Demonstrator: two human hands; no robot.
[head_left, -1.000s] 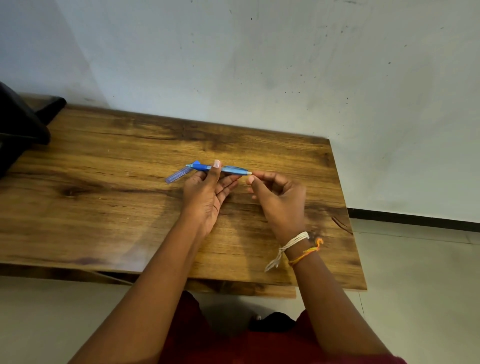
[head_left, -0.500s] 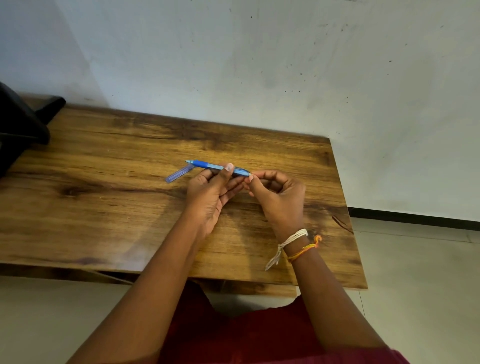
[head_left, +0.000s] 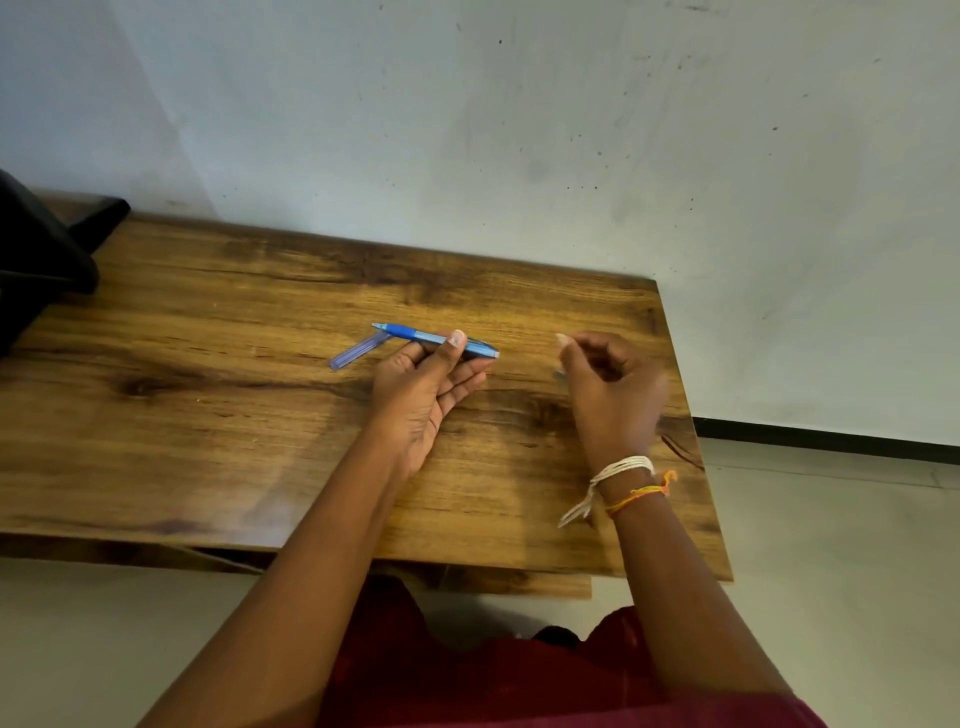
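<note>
Left hand (head_left: 422, 385) pinches blue pen (head_left: 410, 333) above table (head_left: 208, 426).

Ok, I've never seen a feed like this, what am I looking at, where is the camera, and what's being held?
No machine here: these are a person's two bare hands, filmed by one wide-angle camera worn on the head, looking forward and down. The left hand holds a blue pen over the wooden table, thumb on top, fingers beneath. The right hand, curled, is apart from the pen's end; it is blurred, so I cannot tell whether it pinches anything. A clear pen cap lies on the table near the pen's tip. A black object sits at the left edge.
</note>
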